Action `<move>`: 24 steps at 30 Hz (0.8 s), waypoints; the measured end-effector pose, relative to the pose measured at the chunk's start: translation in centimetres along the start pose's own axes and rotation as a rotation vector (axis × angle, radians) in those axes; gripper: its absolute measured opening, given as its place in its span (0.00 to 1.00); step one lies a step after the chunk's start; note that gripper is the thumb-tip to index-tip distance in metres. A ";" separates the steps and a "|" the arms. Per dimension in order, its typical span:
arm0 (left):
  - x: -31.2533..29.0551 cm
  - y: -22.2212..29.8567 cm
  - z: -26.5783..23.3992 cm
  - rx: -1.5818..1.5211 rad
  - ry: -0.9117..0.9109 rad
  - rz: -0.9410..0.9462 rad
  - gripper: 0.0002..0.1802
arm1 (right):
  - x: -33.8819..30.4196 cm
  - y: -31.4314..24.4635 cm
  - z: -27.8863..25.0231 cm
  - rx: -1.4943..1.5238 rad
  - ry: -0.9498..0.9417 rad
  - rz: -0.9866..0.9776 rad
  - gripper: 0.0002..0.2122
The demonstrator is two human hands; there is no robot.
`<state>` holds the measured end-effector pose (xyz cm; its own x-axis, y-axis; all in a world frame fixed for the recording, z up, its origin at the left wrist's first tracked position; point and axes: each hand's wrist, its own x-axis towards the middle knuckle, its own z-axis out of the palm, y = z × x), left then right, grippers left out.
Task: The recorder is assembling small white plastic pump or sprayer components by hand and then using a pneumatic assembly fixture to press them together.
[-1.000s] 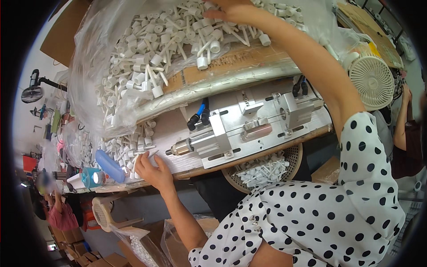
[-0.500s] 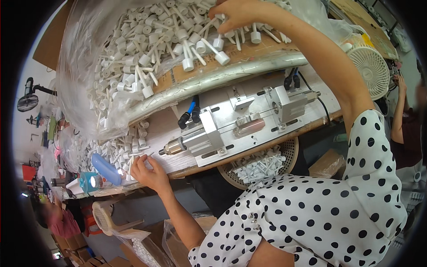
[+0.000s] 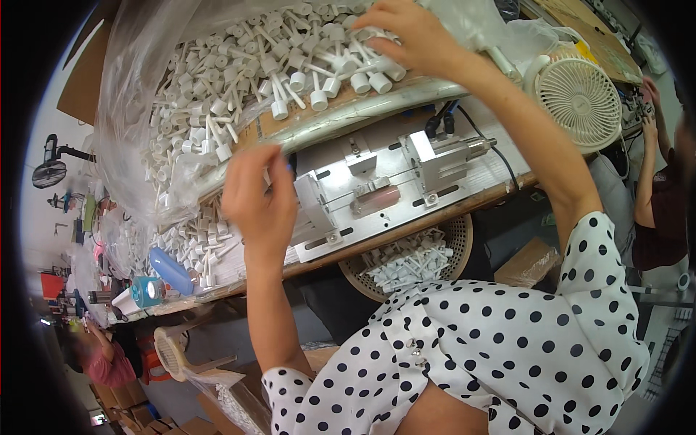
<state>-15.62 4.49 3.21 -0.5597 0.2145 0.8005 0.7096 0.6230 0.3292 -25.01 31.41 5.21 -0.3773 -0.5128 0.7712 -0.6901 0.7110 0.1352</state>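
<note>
Over the left end of the metal fixture (image 3: 377, 217), my left hand (image 3: 261, 196) hangs raised, its curled fingers smeared by motion. Whether anything is in them I cannot tell. My right hand (image 3: 420, 40) reaches over the far heap of white plastic caps with thin stems (image 3: 254, 61), thumb and fingers apart, right at the pieces on the heap's right side. The fixture has two facing clamp blocks, and a clear pinkish block (image 3: 377, 201) sits between them. My left hand hides part of the left block.
A round basket (image 3: 467, 250) with more white pieces is below the table edge. Loose caps (image 3: 196, 246), a blue plastic piece (image 3: 172, 270) and a turquoise lamp-like object (image 3: 148, 291) lie on the left. A white fan (image 3: 580, 101) stands right; a co-worker's arm (image 3: 649, 159) shows beyond.
My left hand has moved up and right, from the loose caps by the table edge to over the fixture. My right hand has shifted slightly right and down, staying at the heap.
</note>
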 end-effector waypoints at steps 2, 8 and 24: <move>2.6 -0.4 2.8 -0.072 -0.094 0.045 0.06 | -0.3 -2.2 0.0 0.035 -0.020 0.117 0.11; 5.4 -4.1 6.8 0.177 -0.438 -0.171 0.12 | -0.1 -5.3 1.6 -0.189 -0.271 0.061 0.08; -10.7 7.0 3.8 -0.135 -0.166 -0.203 0.12 | -1.1 0.2 -2.2 1.318 -0.212 1.078 0.16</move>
<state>-6.24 9.44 -4.97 -0.7504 0.2227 0.6223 0.6204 0.5620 0.5470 -23.42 33.19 5.77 -0.9710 -0.2318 0.0594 -0.0518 -0.0388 -0.9979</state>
